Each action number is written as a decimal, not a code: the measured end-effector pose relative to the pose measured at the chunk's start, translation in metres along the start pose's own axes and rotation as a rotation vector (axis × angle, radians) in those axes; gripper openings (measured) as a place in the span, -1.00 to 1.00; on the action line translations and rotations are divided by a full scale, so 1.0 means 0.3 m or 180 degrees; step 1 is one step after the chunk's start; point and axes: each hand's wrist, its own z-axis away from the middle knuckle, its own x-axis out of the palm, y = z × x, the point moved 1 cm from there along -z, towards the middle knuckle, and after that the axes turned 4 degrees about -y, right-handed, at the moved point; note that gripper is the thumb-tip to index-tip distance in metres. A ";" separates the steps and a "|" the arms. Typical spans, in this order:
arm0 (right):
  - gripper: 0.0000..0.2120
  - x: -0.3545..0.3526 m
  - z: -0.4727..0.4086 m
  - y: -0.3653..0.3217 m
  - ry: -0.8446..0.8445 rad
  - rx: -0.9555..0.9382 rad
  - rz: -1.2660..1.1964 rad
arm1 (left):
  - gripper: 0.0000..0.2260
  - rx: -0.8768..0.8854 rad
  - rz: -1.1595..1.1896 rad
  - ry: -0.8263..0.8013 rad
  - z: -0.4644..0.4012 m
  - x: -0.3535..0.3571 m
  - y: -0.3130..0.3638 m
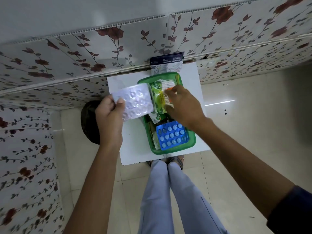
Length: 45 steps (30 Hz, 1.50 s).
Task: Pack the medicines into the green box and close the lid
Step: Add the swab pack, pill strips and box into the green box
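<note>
The green box (192,141) stands open on a small white table (135,149). Inside it lie a blue blister strip of pills (172,135) at the near end and a green sachet (157,102) further back. My left hand (109,114) holds a silver blister sheet (136,102) just left of the box, above its rim. My right hand (184,105) reaches into the box, fingers pinched on an orange and white medicine pack (167,92). No lid is visible.
A dark blue medicated dressings box (166,65) leans against the floral wall panel behind the table. A dark round object (88,122) sits on the floor left of the table. My legs and feet are below the table's near edge.
</note>
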 end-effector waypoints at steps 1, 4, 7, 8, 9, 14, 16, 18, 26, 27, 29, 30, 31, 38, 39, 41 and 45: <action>-0.61 -0.032 -0.003 0.011 0.0057 0.0049 -0.0433 | -0.81 0.0018 -0.0233 -0.0307 0.012 0.013 0.002; -0.69 -0.101 0.024 0.064 0.0525 0.0440 -0.1091 | -0.81 -0.0131 -0.0993 -0.1097 0.072 0.073 -0.022; -0.76 -0.104 0.082 0.094 0.0570 0.0680 -0.1327 | -0.87 -0.0308 -0.1374 -0.1356 0.138 0.121 -0.073; -0.77 -0.095 0.099 0.101 0.0531 0.0700 -0.1376 | -0.85 -0.0296 -0.1539 -0.1341 0.153 0.129 -0.089; -0.78 -0.083 0.114 0.108 0.0489 0.0713 -0.1422 | -0.82 -0.0245 -0.1726 -0.1322 0.166 0.136 -0.103; -0.79 -0.045 0.157 0.129 0.0473 0.0649 -0.1395 | -0.67 0.0519 -0.2745 -0.1309 0.204 0.167 -0.136; -0.80 -0.040 0.160 0.126 0.0534 0.0582 -0.1374 | -0.70 0.0790 -0.3254 -0.1388 0.216 0.177 -0.137; -0.79 -0.039 0.153 0.119 0.0552 0.0521 -0.1349 | -0.71 0.0982 -0.3730 -0.1439 0.219 0.184 -0.138; -0.76 -0.072 -0.005 0.127 0.0762 0.0650 -0.1418 | -0.81 0.1470 -0.2671 -0.0554 0.080 0.162 -0.033; -0.75 -0.075 -0.055 0.138 0.0785 0.0817 -0.1566 | -0.81 0.1411 -0.2540 -0.0423 0.043 0.156 -0.019; -0.69 -0.073 -0.161 0.170 0.0747 0.1351 -0.2118 | -0.78 0.1221 -0.2334 -0.0255 -0.021 0.149 0.002; -0.65 -0.067 -0.213 0.187 0.0683 0.1614 -0.2412 | -0.75 0.1059 -0.2296 -0.0239 -0.047 0.149 0.004; -0.61 -0.061 -0.256 0.199 0.0590 0.1800 -0.2641 | -0.70 0.0848 -0.2318 -0.0272 -0.069 0.150 0.001; -0.68 0.004 -0.400 0.222 0.0591 0.1772 -0.2544 | -0.59 0.0003 -0.1928 -0.0516 -0.094 0.140 -0.087; -0.77 0.006 -0.399 0.223 0.0634 0.1679 -0.2393 | -0.59 -0.0022 -0.1846 -0.0516 -0.088 0.134 -0.097; -0.83 -0.006 -0.375 0.223 0.0772 0.1521 -0.2289 | -0.61 -0.0077 -0.1742 -0.0577 -0.076 0.125 -0.108; -0.93 -0.073 -0.234 0.202 0.1435 0.1180 -0.2318 | -0.62 -0.0264 -0.1662 -0.0653 -0.063 0.113 -0.121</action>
